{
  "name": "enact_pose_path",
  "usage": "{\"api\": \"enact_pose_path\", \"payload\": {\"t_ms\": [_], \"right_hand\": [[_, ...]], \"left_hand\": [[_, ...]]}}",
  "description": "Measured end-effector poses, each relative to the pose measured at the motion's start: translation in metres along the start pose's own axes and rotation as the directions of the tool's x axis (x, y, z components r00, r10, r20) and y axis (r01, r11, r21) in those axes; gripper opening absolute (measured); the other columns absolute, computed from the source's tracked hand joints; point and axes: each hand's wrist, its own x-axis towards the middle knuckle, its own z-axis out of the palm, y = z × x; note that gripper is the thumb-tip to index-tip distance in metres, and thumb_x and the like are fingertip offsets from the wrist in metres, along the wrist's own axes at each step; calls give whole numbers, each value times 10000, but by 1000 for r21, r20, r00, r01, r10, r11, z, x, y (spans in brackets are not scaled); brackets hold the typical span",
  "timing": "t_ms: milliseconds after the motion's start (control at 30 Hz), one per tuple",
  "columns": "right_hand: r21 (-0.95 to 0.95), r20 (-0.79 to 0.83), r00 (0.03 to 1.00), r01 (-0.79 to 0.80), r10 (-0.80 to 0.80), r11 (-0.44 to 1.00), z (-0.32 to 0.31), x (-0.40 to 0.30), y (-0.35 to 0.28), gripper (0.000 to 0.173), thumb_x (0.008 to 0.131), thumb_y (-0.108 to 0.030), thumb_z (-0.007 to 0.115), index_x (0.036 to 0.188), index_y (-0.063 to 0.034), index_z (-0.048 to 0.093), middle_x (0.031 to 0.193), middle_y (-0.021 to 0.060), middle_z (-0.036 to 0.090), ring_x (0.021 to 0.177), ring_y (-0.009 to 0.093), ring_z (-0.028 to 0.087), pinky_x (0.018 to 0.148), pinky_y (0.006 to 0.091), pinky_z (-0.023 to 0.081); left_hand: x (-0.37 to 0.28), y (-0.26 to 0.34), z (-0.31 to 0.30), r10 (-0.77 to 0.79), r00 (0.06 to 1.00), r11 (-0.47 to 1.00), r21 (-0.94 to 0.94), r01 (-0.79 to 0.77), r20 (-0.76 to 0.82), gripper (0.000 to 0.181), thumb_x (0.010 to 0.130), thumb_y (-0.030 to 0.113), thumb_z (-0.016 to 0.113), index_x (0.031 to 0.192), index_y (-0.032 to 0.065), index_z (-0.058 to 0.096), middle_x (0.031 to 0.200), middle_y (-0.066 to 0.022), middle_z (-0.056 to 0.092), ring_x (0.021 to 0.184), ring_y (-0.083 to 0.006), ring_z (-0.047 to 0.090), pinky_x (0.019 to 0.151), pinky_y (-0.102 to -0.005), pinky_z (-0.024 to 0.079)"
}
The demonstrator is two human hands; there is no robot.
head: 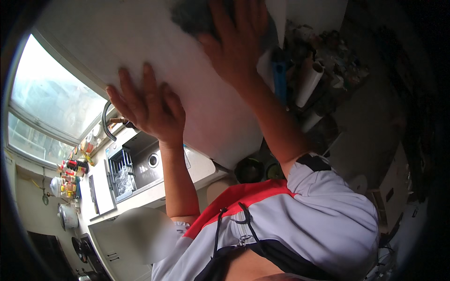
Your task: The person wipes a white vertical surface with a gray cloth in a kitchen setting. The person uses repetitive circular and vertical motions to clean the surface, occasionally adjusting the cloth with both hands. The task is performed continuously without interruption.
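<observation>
My right hand (235, 45) lies over a dark grey cloth (190, 17) at the top of the view, pressing it to a large, smooth, pale panel (211, 102). Its fingers are spread, and the upper fingertips are cut off by the picture's edge. Lower and to the left, my left hand (151, 109) is raised against the same panel, its fingers apart and holding nothing. Whether all its fingertips touch the panel cannot be told. What the panel belongs to is unclear.
Below my left hand are a metal sink (142, 161) with a drying rack (121, 172), a faucet (105, 121) and a white cutting board with a knife (93, 193). Sauce bottles (72, 168) stand under a window (52, 91). Cluttered items and a white roll (309, 84) lie right.
</observation>
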Motion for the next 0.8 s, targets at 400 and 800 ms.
{"api": "enact_pose_path", "payload": {"t_ms": [400,800], "right_hand": [[53,88,996,-8,3,999,-23,-111,3,403,1034,-409,501,1291,-109,582,1501,267,389,1413,489,364,1139,704,232],[60,196,980,18,-29,998,-24,-101,-22,332,982,-339,587,1253,-156,644,1337,196,523,1357,439,444,1110,686,266]], "left_hand": [[-3,4,2,-27,999,998,-50,28,21,412,987,257,542,1361,142,670,1559,-165,467,1500,-451,276,1229,-571,203],[1,7,1,-30,999,999,19,30,15,396,956,237,548,1305,145,712,1508,-191,514,1482,-467,294,1211,-542,266]]}}
